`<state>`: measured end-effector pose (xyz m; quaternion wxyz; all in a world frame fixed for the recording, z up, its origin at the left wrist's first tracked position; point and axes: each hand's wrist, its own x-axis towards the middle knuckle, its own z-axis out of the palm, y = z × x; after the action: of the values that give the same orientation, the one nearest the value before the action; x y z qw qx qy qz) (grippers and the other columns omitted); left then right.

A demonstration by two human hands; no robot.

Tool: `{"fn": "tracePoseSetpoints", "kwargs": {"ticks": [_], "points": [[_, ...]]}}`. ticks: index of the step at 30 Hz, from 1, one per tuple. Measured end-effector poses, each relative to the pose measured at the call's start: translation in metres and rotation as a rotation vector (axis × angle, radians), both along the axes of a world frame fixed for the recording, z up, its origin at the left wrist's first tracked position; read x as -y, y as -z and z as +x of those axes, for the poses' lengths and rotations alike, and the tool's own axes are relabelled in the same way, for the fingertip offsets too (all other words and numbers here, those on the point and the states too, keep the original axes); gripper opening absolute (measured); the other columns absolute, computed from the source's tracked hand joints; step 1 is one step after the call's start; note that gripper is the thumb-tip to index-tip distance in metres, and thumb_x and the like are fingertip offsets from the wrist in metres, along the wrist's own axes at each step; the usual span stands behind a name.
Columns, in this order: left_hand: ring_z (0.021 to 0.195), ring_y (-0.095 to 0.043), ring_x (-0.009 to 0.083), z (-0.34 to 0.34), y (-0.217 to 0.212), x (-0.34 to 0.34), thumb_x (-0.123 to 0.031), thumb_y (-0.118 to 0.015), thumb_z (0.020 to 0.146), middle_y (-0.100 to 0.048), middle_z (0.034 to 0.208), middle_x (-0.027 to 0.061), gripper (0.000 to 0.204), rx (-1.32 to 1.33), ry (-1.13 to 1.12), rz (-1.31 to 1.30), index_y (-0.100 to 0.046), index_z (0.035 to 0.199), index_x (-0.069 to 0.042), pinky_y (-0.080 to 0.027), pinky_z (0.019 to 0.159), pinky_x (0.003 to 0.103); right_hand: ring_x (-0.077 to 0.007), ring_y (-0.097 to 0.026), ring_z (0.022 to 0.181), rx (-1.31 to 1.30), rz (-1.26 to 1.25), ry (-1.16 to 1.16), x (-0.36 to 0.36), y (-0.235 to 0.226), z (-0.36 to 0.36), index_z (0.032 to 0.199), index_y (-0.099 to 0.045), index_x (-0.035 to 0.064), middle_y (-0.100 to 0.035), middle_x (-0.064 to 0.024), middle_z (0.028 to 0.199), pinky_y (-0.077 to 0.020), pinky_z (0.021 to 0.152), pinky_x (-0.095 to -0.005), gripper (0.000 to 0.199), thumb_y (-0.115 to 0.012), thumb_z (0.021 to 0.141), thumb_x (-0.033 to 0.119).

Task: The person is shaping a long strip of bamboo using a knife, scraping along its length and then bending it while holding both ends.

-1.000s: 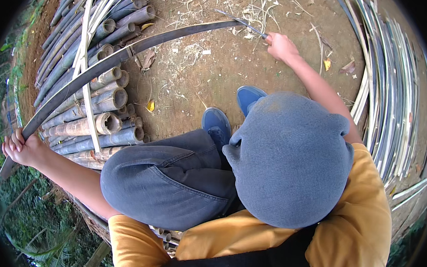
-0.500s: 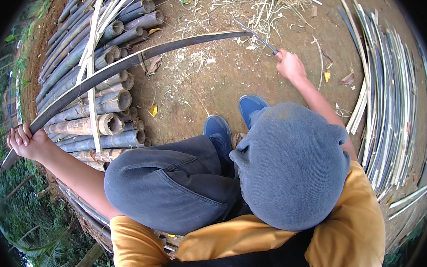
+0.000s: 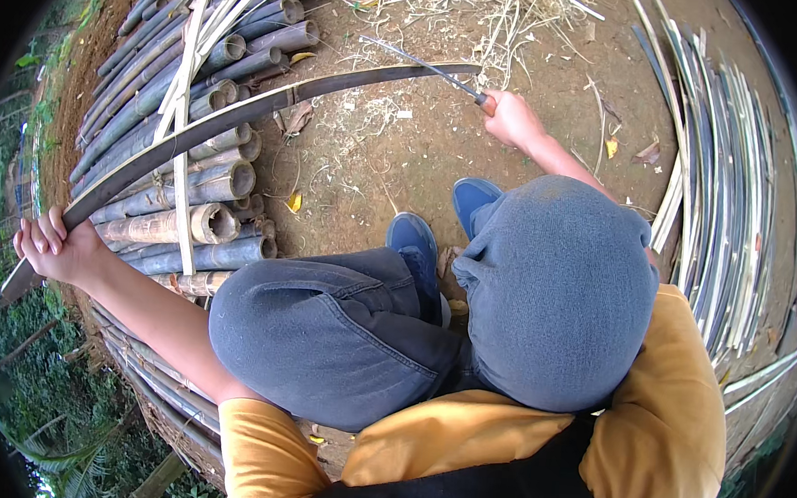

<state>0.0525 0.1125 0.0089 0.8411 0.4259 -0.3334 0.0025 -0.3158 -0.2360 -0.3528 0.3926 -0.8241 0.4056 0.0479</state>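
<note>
A long, dark split bamboo strip [image 3: 186,136] arcs from the far left toward the middle of the view, its upper edge pale. My left hand [image 3: 61,245] is closed around its near end, with a short stub sticking out past the fist. At the strip's far end, my right hand [image 3: 514,121] grips a knife [image 3: 482,99] by its brown handle. The thin blade points up and to the left and crosses the strip near its tip. Whether the edge bites into the bamboo I cannot tell.
Bamboo poles [image 3: 229,182] are stacked at the left, with pale slats [image 3: 185,135] across them. Many split strips [image 3: 725,205] lie in a bundle at the right. Curly shavings [image 3: 486,12] litter the dirt ground [image 3: 359,155] ahead. My bent knees [image 3: 551,295] rise in front of me.
My right hand has moved left with the knife, and its blade now lies across the strip instead of past the tip. My left hand keeps its grip; the whole view has shifted slightly.
</note>
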Motion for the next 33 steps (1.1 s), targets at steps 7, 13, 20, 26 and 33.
{"fn": "tracePoseSetpoints", "kwargs": {"ticks": [7,13,20,26,33], "points": [[0.036,-0.032,0.0056,0.007,0.007,-0.011,-0.005,-0.045,0.094,-0.038,0.048,-0.0057,0.02,-0.007,0.062,-0.058,-0.05,0.075,-0.009,-0.027,0.036,0.019,-0.016,-0.059,0.065,-0.006,-0.193,-0.171,-0.019,-0.039,0.012,0.112,-0.061,0.007,-0.062,-0.0081,0.085,-0.049,0.053,-0.0395,0.02,-0.047,0.1,0.014],[0.035,-0.031,0.0058,0.005,0.011,-0.003,-0.003,-0.047,0.092,-0.04,0.048,-0.0059,0.023,-0.038,-0.145,0.008,-0.052,0.071,-0.011,-0.027,0.036,0.02,-0.0181,-0.061,0.067,-0.148,-0.08,-0.095,-0.003,-0.038,0.011,0.111,-0.063,0.0121,-0.063,-0.0075,0.086,-0.052,0.06,-0.0376,0.019,-0.05,0.099,0.016],[0.036,-0.032,0.0058,0.001,0.012,-0.003,-0.003,-0.046,0.094,-0.042,0.049,-0.0056,0.02,-0.028,-0.127,-0.004,-0.053,0.077,-0.011,-0.027,0.037,0.02,-0.0235,-0.067,0.078,-0.111,-0.187,-0.145,-0.002,-0.034,0.001,0.11,-0.064,0.0077,-0.067,-0.0119,0.093,-0.0552,0.061,-0.0381,0.021,-0.048,0.101,0.019],[0.037,-0.032,0.0052,0.016,0.015,-0.012,-0.003,-0.045,0.095,-0.04,0.05,-0.0054,0.018,0.029,-0.028,-0.013,-0.053,0.081,-0.01,-0.026,0.037,0.02,-0.0181,-0.062,0.07,-0.134,-0.139,-0.097,-0.008,-0.036,-0.002,0.111,-0.064,0.0078,-0.063,-0.0097,0.083,-0.0547,0.055,-0.0354,0.022,-0.048,0.103,0.021],[0.036,-0.03,0.0056,0.031,0.013,-0.029,-0.003,-0.046,0.095,-0.038,0.049,-0.0055,0.017,-0.002,0.065,-0.044,-0.053,0.081,-0.01,-0.026,0.037,0.02,-0.0352,-0.069,0.094,-0.137,-0.161,-0.11,-0.01,-0.034,0.0,0.11,-0.063,0.0095,-0.07,-0.0176,0.097,-0.0537,0.082,-0.0481,0.021,-0.053,0.097,0.022]]}}
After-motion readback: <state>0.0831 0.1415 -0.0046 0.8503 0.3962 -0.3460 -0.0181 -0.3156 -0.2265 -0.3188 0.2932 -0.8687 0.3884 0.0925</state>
